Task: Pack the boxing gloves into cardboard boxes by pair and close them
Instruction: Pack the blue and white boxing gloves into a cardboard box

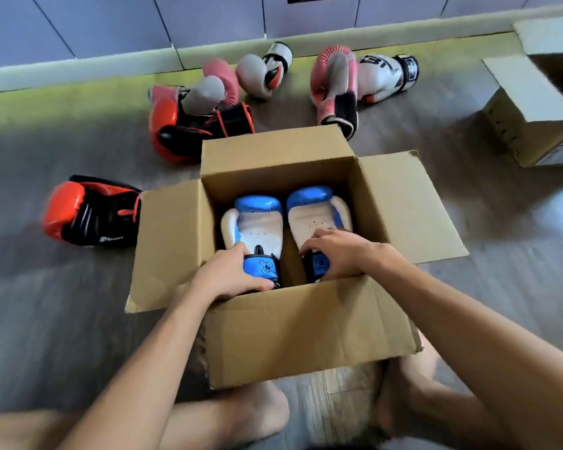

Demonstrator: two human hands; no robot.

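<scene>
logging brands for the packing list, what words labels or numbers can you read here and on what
Nothing reads clearly enough to quote.
Red and black boxing glove left of the open cardboard box: small white print, too blurred.
White boxing glove with black cuff: big black characters, unreadable.
Left blue and white boxing glove and right blue and white boxing glove: cuff emblems, no words.
Second cardboard box at right: dark marks, blurred.
</scene>
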